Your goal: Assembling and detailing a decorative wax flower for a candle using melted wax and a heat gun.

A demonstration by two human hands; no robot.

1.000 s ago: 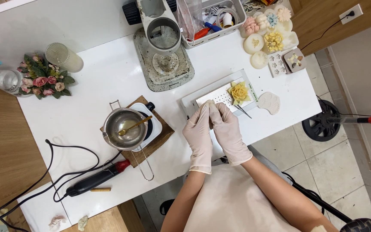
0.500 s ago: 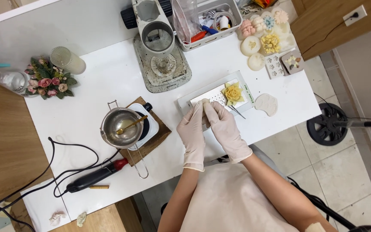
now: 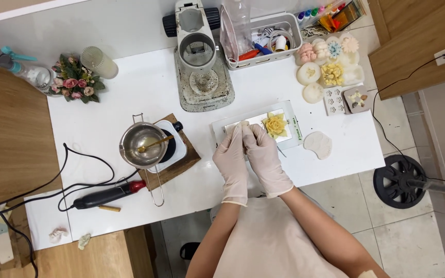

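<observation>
Both my hands wear pale gloves and meet over the left half of a grey tray [image 3: 221,128] on the white table. My left hand [image 3: 232,159] and my right hand [image 3: 263,157] pinch together a small cream-coloured piece [image 3: 243,124] between the fingertips. A yellow flower-shaped piece [image 3: 275,124] lies on the white sheet in the tray, just right of my fingers.
A metal pot with a spoon [image 3: 141,145] stands on a small hot plate left of the tray. A black hand tool [image 3: 106,195] with cable lies near the front edge. Behind stand a press stand [image 3: 198,62], a bin of tools [image 3: 263,38], finished flower pieces [image 3: 330,64], a bouquet [image 3: 75,82] and a spray bottle [image 3: 24,69].
My hands stay together over the tray, still working the small piece between the fingertips. The view has shifted slightly; nothing else moved.
</observation>
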